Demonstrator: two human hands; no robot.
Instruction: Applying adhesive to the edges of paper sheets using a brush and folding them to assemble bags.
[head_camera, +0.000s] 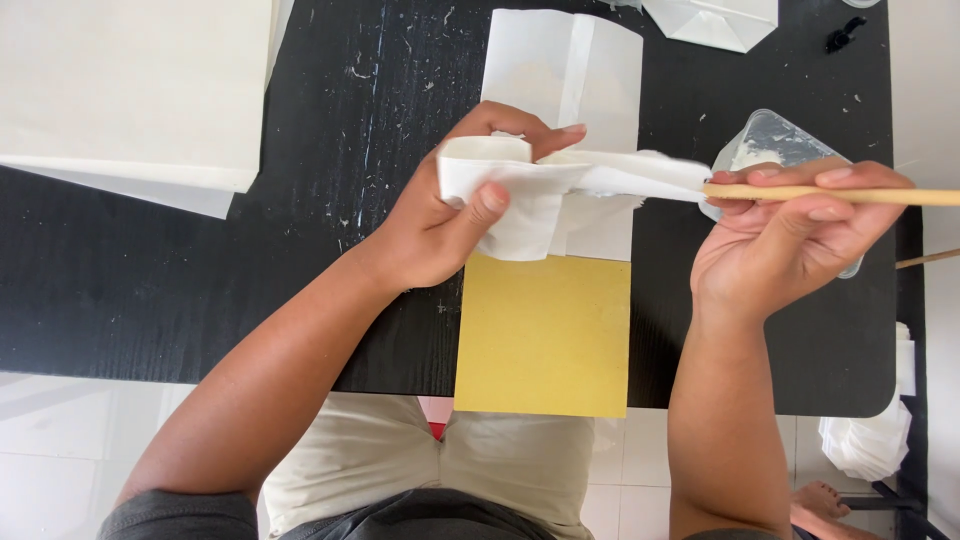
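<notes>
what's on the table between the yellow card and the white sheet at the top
In the head view, the left hand holds folded white paper over that stretch, hiding most of the join between yellow card and white sheet.

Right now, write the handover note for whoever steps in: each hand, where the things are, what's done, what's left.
Left hand: grip closed on a folded white paper piece, held above the table.
Right hand: grip closed on a thin wooden stick, its tip at the paper's right end.
Clear plastic cup with white paste sits behind the right hand.
Yellow sheet lies at the near edge of the black table; a flat white folded paper lies beyond it.
White paper stack sits far left.
Done: the paper is folded and in hand.
Left: the pasting under way at the stick's tip; how far along it is cannot be seen.
</notes>
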